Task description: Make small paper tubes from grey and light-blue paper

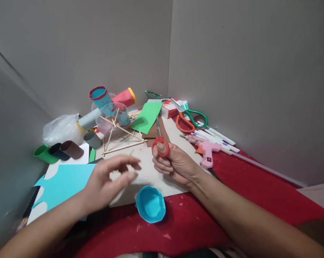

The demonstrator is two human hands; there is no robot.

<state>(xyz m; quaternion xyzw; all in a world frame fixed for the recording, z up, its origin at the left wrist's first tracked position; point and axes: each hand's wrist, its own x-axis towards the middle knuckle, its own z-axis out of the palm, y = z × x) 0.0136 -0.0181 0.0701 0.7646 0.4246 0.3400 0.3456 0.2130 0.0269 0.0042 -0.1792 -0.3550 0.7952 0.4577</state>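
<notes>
My right hand (175, 163) grips a pair of small scissors (158, 125) by their red handles, with the blades pointing up and away from me. To its left, my left hand (110, 179) hangs in the air with its fingers apart and nothing in them. Just below and between the hands stands a small blue paper cup (151, 204), its open top facing up. A green paper sheet (147, 117) lies behind the scissor blades on brown paper (151, 141). Blue paper with curved cut edges (67, 179) lies left of my left hand, partly hidden by it.
A wooden stick frame (124, 146) stands at the back, near decorated paper tubes (100, 102). Small coloured tubes (72, 149) and a plastic bag (62, 129) sit left. Right are a pink glue gun (208, 147), larger scissors (195, 118) and several markers (218, 135). Grey walls enclose the table.
</notes>
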